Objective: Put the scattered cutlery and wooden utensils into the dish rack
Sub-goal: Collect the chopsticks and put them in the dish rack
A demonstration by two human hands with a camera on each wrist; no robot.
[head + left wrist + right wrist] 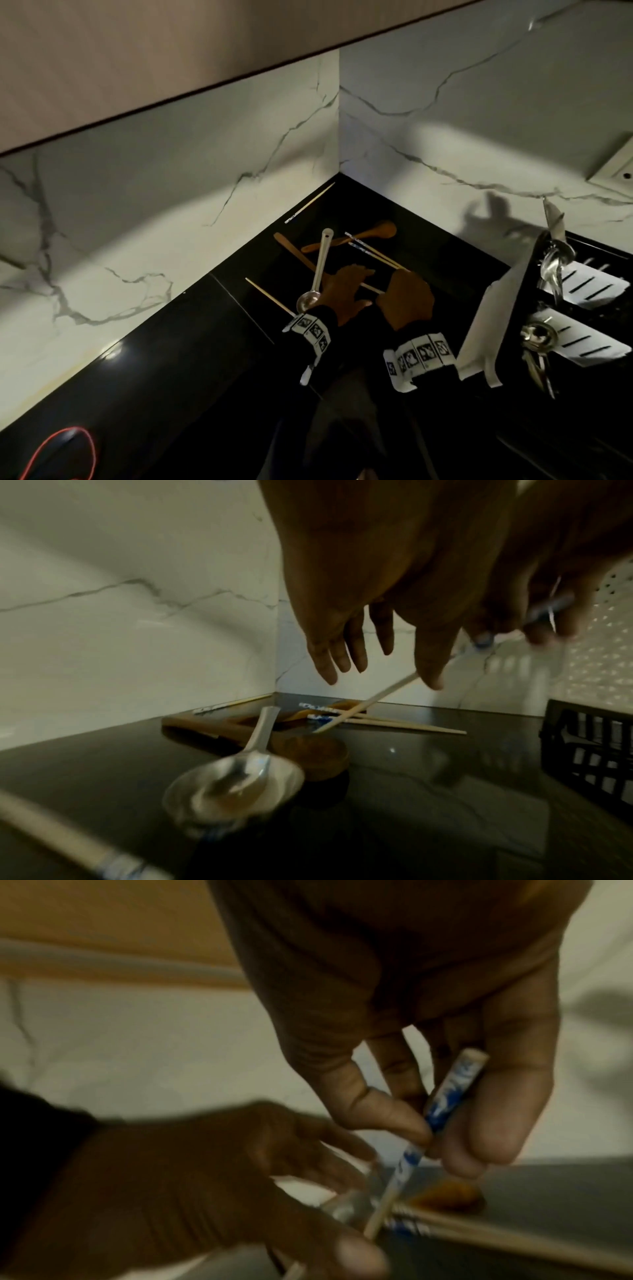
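Note:
My right hand [441, 1131] pinches the blue-patterned end of a wooden chopstick [445, 1096] between thumb and fingers, above the black counter. My left hand [356, 284] hovers beside it with straight spread fingers, its thumb touching that chopstick [363, 707] lower down. A steel ladle [318, 270] lies just left of my left hand. Two wooden spoons [373, 233] and a pair of chopsticks [373, 251] lie crossed beyond the hands. The dish rack [507, 284] stands to the right with steel cutlery [551, 260] upright in it.
One chopstick [310, 202] lies along the marble wall in the corner, another [269, 296] left of the ladle. A red cable [65, 448] loops at the counter's near left. A wall socket [616, 171] sits above the rack.

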